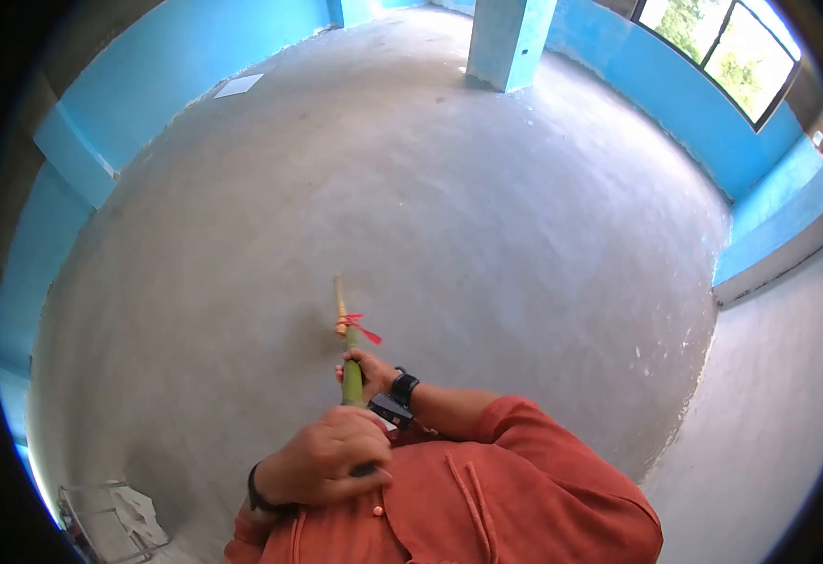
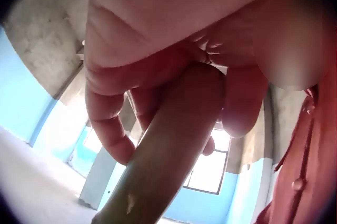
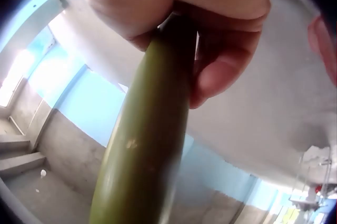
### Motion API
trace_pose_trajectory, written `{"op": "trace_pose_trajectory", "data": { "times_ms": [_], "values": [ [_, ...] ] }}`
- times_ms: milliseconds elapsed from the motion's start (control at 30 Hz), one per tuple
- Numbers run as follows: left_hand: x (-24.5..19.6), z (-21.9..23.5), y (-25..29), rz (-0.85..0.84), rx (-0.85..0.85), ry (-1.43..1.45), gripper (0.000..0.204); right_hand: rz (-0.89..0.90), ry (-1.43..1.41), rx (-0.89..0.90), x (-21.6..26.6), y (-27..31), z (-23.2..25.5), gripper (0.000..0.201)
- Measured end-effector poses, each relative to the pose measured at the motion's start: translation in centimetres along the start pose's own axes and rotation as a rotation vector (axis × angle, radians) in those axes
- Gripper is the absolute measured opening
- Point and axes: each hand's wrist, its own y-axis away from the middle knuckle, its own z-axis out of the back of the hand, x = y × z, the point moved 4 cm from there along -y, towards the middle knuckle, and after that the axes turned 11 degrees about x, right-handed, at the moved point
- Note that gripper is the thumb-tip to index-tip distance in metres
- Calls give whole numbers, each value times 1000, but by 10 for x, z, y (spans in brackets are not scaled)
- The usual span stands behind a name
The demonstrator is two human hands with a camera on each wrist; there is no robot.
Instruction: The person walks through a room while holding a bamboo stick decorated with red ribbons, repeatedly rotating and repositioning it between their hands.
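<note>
A long smooth green tube, bamboo-like, points away from the body. At its far end is a thinner yellow jointed stick, with a red ribbon tied at the join. My right hand grips the tube around its middle, below the ribbon; the right wrist view shows fingers curled about the green tube. Close to the chest, my left hand is curled round the near end, blurred in the head view. In the left wrist view the tube's end goes in under the palm, among the fingers.
Grey concrete floor spreads around, with blue walls and a blue pillar. A flat white sheet lies by the left wall. A metal-framed item stands at lower left. A window is at upper right.
</note>
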Motion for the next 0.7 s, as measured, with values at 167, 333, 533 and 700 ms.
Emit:
{"op": "trace_pose_trajectory", "data": {
  "times_ms": [167,333,533,700],
  "values": [
    [10,15,-31,-301,151,37,22,-15,0,44,27,-1,-22,18],
    [60,52,-59,-309,180,201,20,256,9,-186,104,15,1,16],
    [137,61,-111,-343,326,451,19,612,-186,-383,179,83,51,16],
    [158,29,-194,-148,478,563,11,903,-319,-498,226,174,124,15]
  ]
}}
